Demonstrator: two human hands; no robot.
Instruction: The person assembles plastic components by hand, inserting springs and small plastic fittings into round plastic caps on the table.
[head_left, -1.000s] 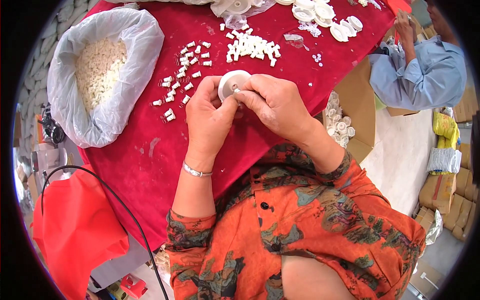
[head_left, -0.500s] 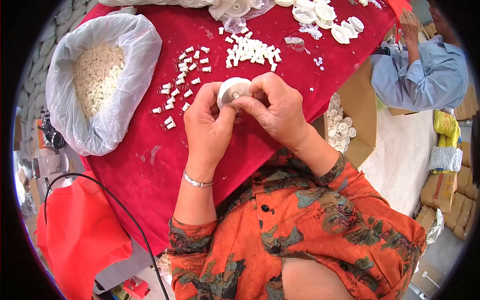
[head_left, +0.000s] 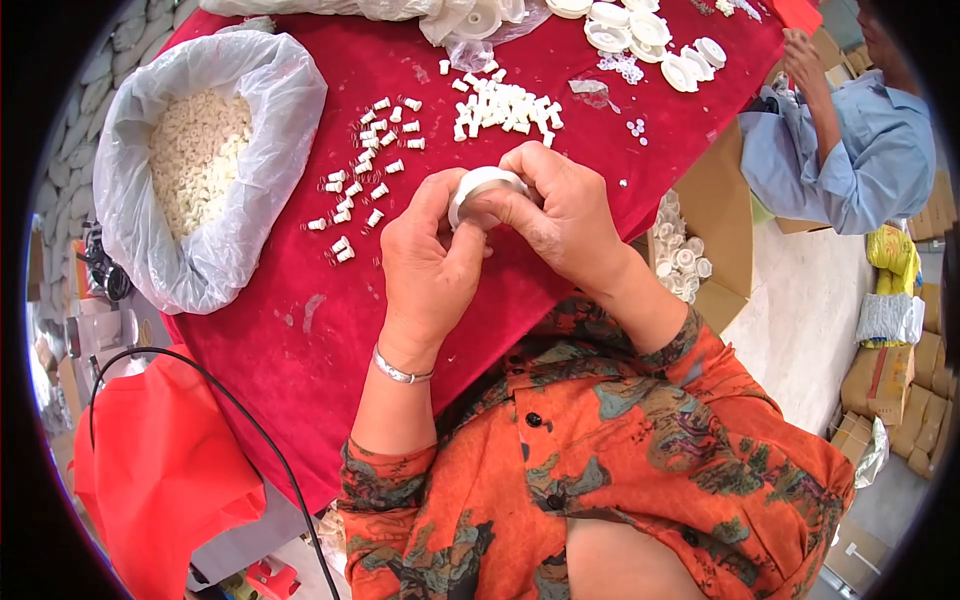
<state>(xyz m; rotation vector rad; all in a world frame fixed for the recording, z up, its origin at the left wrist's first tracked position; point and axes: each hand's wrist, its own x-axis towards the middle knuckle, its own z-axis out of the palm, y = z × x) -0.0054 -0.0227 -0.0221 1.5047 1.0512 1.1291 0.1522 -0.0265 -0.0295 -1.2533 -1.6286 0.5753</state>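
Both hands meet over the red-covered table [head_left: 300, 330] around one round white plastic disc [head_left: 478, 186]. My left hand [head_left: 430, 265] grips its lower left edge with thumb and fingers. My right hand [head_left: 560, 215] curls over its right side, fingertips pressing on the disc's face. Several small white plastic pegs [head_left: 365, 190] lie scattered just beyond my left hand, and a tighter heap of the same pegs [head_left: 505, 105] sits further back.
A clear plastic bag [head_left: 200, 160] full of small white parts stands at the left. White round discs [head_left: 650, 35] lie at the far edge. A cardboard box [head_left: 690, 250] with white parts sits to the right. Another person in a blue shirt [head_left: 850, 150] works at the far right.
Both hands have stayed together on the disc, turning it slightly so it now shows more edge-on. Nothing else on the table has moved.
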